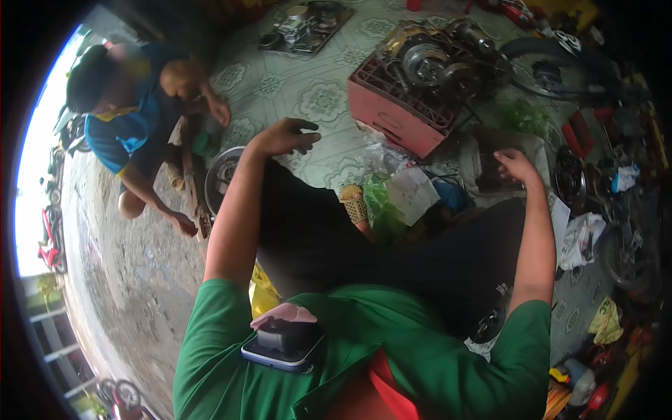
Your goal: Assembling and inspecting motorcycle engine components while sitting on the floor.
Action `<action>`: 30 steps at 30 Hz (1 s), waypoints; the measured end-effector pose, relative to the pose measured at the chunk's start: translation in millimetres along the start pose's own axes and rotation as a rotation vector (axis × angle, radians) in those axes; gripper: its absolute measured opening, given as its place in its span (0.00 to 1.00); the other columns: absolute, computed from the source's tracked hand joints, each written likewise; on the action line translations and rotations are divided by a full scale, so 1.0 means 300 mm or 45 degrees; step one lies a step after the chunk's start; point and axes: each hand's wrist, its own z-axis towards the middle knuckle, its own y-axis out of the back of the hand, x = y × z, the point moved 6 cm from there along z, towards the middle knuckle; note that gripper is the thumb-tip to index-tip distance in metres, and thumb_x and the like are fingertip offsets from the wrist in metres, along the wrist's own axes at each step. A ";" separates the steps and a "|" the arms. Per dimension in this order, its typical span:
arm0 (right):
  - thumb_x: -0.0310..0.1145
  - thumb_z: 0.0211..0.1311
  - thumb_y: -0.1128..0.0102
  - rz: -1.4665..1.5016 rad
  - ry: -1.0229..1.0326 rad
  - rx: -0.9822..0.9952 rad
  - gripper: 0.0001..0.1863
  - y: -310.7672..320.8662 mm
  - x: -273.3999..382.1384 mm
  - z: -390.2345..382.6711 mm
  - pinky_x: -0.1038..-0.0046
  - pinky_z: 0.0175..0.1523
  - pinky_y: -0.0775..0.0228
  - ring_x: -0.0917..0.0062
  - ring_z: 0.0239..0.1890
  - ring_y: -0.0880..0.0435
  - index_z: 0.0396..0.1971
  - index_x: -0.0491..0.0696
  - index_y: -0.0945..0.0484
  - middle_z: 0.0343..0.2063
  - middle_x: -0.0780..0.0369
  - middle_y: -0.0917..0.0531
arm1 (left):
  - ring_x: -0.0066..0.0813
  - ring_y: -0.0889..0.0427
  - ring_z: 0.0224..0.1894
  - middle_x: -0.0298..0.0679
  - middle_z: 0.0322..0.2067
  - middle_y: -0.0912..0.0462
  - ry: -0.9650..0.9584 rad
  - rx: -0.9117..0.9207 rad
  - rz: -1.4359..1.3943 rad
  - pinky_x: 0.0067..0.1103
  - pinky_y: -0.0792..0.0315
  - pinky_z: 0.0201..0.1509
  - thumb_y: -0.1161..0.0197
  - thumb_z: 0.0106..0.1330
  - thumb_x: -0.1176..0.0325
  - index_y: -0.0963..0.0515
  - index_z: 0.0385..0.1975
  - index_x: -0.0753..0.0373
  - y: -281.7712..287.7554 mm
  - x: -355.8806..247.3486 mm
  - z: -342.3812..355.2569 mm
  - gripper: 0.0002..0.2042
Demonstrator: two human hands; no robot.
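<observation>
My left hand point(285, 137) hangs over the tiled floor, its darkened fingers loosely bent and apart, with nothing seen in them. Below it, partly hidden by my forearm, is a round metal basin point(211, 183). My right hand point(516, 166) is above a shallow grey tray point(543, 152) with dark contents. Its fingers are bent but apart, and no object shows between them. Ahead of me, a greasy engine point(434, 61) with round metal parts rests on an upturned-looking red plastic crate point(392, 115).
A person in a blue shirt point(129, 140) squats at the left. Between my legs lie a green plastic bag point(381, 210), a white sheet point(413, 194) and a beige basket point(355, 208). Metal parts fill a flat tray point(306, 31) far ahead. A wheel point(553, 66) lies at the right.
</observation>
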 end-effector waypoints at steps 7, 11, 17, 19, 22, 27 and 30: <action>0.58 0.63 0.40 0.046 0.029 0.003 0.28 0.014 0.014 -0.019 0.79 0.21 0.42 0.84 0.23 0.21 0.52 0.51 0.24 0.26 0.68 0.19 | 0.23 0.18 0.37 0.37 0.36 0.16 0.104 0.008 -0.036 0.19 0.28 0.40 0.36 0.65 0.52 0.27 0.59 0.63 -0.014 -0.009 -0.011 0.27; 0.58 0.63 0.41 0.017 -0.002 -0.002 0.28 0.014 0.030 -0.044 0.80 0.22 0.42 0.85 0.23 0.21 0.52 0.52 0.24 0.26 0.68 0.19 | 0.21 0.19 0.37 0.36 0.35 0.16 0.130 -0.027 -0.044 0.18 0.29 0.41 0.36 0.64 0.52 0.25 0.58 0.61 -0.011 -0.029 -0.031 0.27; 0.56 0.63 0.39 0.034 0.009 -0.008 0.26 0.008 0.040 -0.055 0.81 0.20 0.44 0.85 0.22 0.22 0.51 0.52 0.23 0.25 0.68 0.20 | 0.20 0.18 0.34 0.36 0.35 0.16 0.068 -0.047 -0.041 0.17 0.29 0.34 0.34 0.62 0.48 0.26 0.58 0.65 -0.005 -0.032 -0.020 0.30; 0.55 0.63 0.39 0.041 -0.030 -0.002 0.25 0.004 0.041 -0.058 0.81 0.18 0.45 0.85 0.21 0.22 0.51 0.52 0.23 0.25 0.69 0.20 | 0.21 0.17 0.33 0.37 0.36 0.15 0.072 -0.036 -0.027 0.18 0.29 0.34 0.34 0.62 0.48 0.26 0.58 0.65 -0.003 -0.027 -0.017 0.31; 0.54 0.64 0.39 0.040 -0.025 -0.004 0.24 0.005 0.042 -0.056 0.81 0.18 0.44 0.86 0.20 0.23 0.50 0.52 0.23 0.24 0.69 0.20 | 0.21 0.17 0.33 0.37 0.35 0.15 0.064 -0.052 -0.059 0.18 0.28 0.33 0.34 0.62 0.48 0.26 0.58 0.66 -0.005 -0.010 -0.014 0.31; 0.57 0.64 0.42 0.012 -0.010 0.054 0.27 0.003 0.013 -0.013 0.78 0.23 0.37 0.84 0.24 0.21 0.55 0.55 0.25 0.28 0.68 0.20 | 0.21 0.16 0.33 0.38 0.35 0.15 0.026 -0.007 -0.042 0.18 0.29 0.33 0.35 0.63 0.49 0.26 0.58 0.65 -0.007 -0.001 -0.003 0.30; 0.58 0.64 0.42 -0.002 -0.005 0.049 0.27 0.003 0.015 -0.016 0.78 0.23 0.36 0.84 0.25 0.21 0.54 0.54 0.25 0.27 0.69 0.20 | 0.23 0.19 0.36 0.37 0.36 0.16 0.104 -0.002 -0.019 0.21 0.27 0.39 0.37 0.65 0.52 0.26 0.59 0.58 -0.013 -0.016 -0.006 0.26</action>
